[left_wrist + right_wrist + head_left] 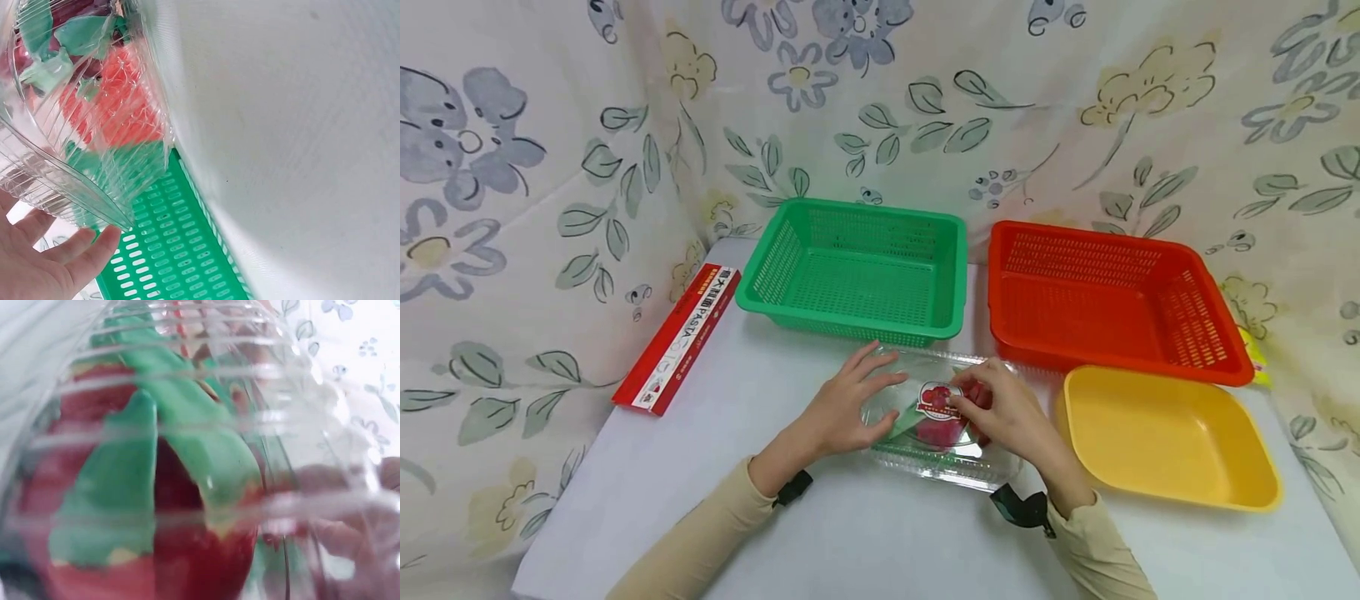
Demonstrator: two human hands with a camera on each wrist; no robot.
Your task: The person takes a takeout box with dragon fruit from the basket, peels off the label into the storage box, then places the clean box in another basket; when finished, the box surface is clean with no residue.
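Note:
A clear plastic clamshell box (925,467) lies closed on the white table, with a red round label (938,400) on its lid. Through its ribbed wall show glossy red pieces (212,569) with green leaf-like strips (187,406); their exact kind is unclear. At the box's left side my left hand (852,406) rests with fingers spread, fingertips at the plastic edge. Over the lid bends my right hand (1007,417), thumb and forefinger at the label's right edge. Whether they pinch the label or only touch it cannot be told.
Behind the box stands a green basket (850,321), with a red basket (1105,362) to its right. A yellow tray (1172,492) sits at the right, and a red pasta box (677,342) lies at the left. Floral cloth (925,108) hangs around the table.

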